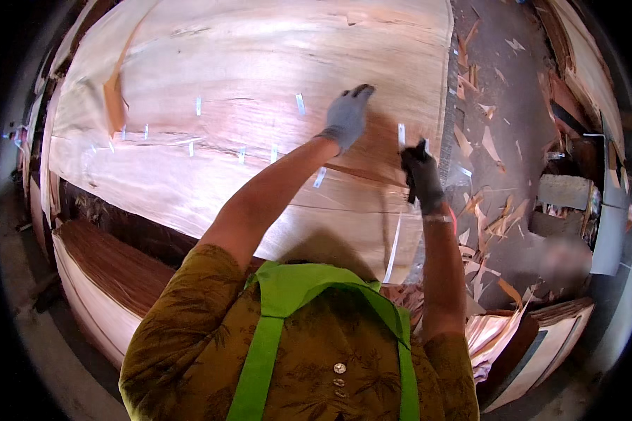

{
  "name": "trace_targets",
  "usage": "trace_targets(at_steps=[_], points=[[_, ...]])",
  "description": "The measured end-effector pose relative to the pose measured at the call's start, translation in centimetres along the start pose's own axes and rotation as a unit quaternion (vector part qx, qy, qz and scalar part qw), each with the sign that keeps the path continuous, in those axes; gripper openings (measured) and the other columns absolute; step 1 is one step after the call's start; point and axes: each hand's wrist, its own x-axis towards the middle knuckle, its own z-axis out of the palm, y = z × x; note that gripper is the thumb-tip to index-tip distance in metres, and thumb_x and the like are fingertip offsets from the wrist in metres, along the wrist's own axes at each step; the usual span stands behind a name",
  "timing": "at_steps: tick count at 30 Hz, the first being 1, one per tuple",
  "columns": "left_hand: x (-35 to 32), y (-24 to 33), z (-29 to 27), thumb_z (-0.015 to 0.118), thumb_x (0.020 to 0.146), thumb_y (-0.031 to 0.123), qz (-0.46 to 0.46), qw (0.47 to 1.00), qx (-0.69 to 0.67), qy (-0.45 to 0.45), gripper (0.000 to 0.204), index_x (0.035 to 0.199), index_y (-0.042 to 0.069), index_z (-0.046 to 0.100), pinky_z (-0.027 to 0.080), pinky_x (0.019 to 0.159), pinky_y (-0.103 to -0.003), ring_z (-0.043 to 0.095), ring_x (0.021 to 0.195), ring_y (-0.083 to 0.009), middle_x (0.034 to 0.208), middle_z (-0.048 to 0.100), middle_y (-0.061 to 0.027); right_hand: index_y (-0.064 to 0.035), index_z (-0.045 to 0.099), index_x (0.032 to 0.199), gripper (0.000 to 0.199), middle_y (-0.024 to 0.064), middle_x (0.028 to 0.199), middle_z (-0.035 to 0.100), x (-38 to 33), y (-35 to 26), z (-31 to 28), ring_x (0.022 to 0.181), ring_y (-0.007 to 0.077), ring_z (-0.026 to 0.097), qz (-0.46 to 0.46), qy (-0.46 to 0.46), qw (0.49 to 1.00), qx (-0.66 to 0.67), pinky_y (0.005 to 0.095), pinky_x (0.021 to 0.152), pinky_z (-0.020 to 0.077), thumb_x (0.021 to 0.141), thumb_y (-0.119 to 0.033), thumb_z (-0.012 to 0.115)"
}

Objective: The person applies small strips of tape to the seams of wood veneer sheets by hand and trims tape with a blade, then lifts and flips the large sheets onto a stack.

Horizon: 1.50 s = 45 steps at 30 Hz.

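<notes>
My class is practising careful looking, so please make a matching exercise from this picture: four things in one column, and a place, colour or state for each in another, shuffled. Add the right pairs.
Column one
1. Left hand
2. Pale strips
3. Apron straps
4. Wood scraps

Column two
A. Bright green
B. Strewn over the floor at the picture's right
C. Gloved in grey
D. Dotted about on the wood sheet

Right pairs: 1-C, 2-D, 3-A, 4-B
</notes>
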Motion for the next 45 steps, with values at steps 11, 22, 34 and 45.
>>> trace_targets(at_steps=[11,22,34,45], points=[[-3.5,1.4,1.3,0.051,0.081,0.016,0.087,0.985,0.146,-0.023,0.033,0.113,0.01,0.055,0.046,0.075,-0.041,0.051,0.103,-0.026,0.115,0.055,-0.0081,-0.0059,0.06,0.074,0.013,0.0005,0.055,0.05,-0.1,-1.9,4.2,0.04,0.0114,0.044,0.124,0.04,0.979,0.158,0.0268,0.036,0.0332,0.08,-0.016,0.063],[-7.2,4.3,-4.1,0.054,0.075,0.006,0.152,0.971,0.134,-0.129,0.055,0.129,0.009,0.044,0.045,0.083,-0.043,0.048,0.111,-0.0284,0.136,0.042,-0.0083,-0.006,0.059,0.077,0.017,-0.002,0.055,0.048,-11.1,-0.7,2.6,0.038,0.007,0.04,0.15,0.014,0.984,0.092,0.0221,0.034,0.0316,0.083,-0.022,0.062],[-14.4,7.3,2.2,0.045,0.084,0.013,0.22,0.953,0.161,-0.131,0.044,0.128,0.014,0.046,0.045,0.071,-0.042,0.051,0.106,-0.0254,0.13,0.046,-0.0103,0.0005,0.052,0.119,0.045,0.0064,0.074,0.062,-12.3,1.9,4.6,0.06,0.0137,0.056,0.161,0.102,0.981,0.021,0.0281,0.052,0.0446,0.081,-0.02,0.066],[-13.6,9.8,2.8,0.05,0.081,0.019,0.224,0.933,0.254,-0.122,0.039,0.12,0.018,0.051,0.045,0.078,-0.044,0.047,0.109,-0.0278,0.13,0.045,-0.005,0.0008,0.045,0.128,0.055,0.0061,0.057,0.053,-13.5,7.1,9.0,0.041,0.0164,0.048,0.147,0.121,0.971,0.148,0.0295,0.037,0.0386,0.084,-0.029,0.055]])
